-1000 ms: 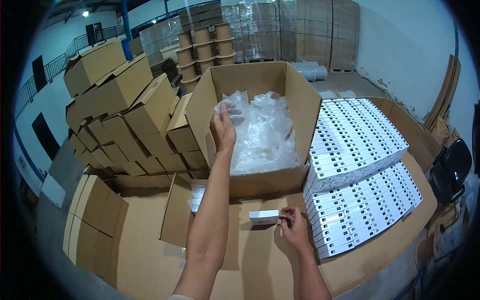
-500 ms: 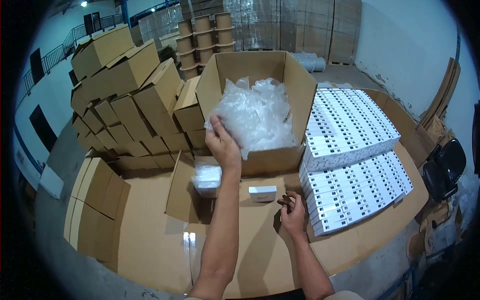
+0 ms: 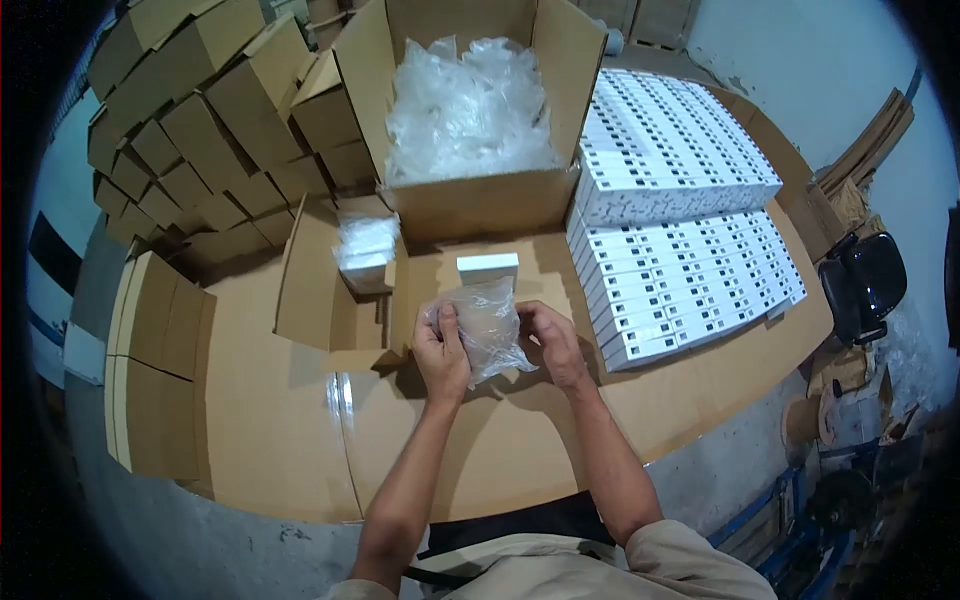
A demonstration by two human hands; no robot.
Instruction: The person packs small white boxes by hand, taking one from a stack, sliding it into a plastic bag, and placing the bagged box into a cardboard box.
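Note:
My left hand (image 3: pixel 443 350) grips a clear plastic bag (image 3: pixel 487 330) by its left side, thumb on top. At the bag's right edge, my right hand (image 3: pixel 556 343) has its fingers curled in and appears to pinch the film; the fingertips are partly hidden. Just behind the bag, a small white box (image 3: pixel 488 267) stands on the cardboard-covered table, its lower part covered by the bag. To the left, an open carton (image 3: pixel 308 278) holds several white boxes wrapped in plastic (image 3: pixel 368 245).
A large open carton (image 3: pixel 480 210) full of clear bags (image 3: pixel 470 110) stands at the back. On the right are stacked rows of white boxes (image 3: pixel 690 270). Brown cartons (image 3: pixel 200 130) pile up at the back left, and more cartons (image 3: pixel 155 360) stand at the left edge.
My left hand has come down from the large carton with a plastic bag. My right hand has risen from beside the white box to the bag. The view has tilted down.

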